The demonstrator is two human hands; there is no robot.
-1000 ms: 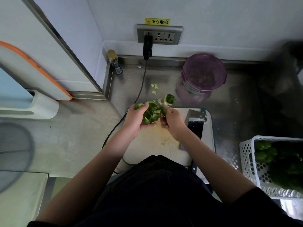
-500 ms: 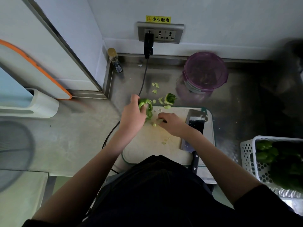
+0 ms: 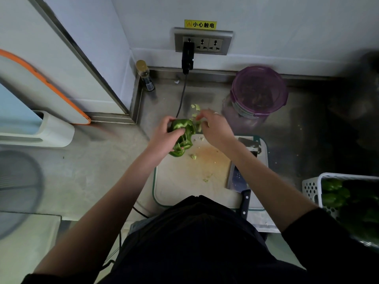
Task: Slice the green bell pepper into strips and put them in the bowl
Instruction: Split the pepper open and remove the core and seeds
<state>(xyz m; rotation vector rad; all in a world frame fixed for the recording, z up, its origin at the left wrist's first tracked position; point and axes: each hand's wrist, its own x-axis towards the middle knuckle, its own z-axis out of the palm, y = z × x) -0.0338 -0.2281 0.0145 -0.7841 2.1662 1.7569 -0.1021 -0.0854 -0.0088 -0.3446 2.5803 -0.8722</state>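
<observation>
While the left hand (image 3: 164,138) clamps the opened green bell pepper (image 3: 182,136) at the cutting board (image 3: 184,181) far edge, the right hand (image 3: 213,128) pinches pale scraps (image 3: 198,128) just beyond, probably discarding the core.

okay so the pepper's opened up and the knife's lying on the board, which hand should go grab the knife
Right, probably. The cleaver lies along the board's right edge, under the right forearm, and the right hand only pinches pale scraps. The left hand grips the green pepper and should keep steadying it.
</observation>
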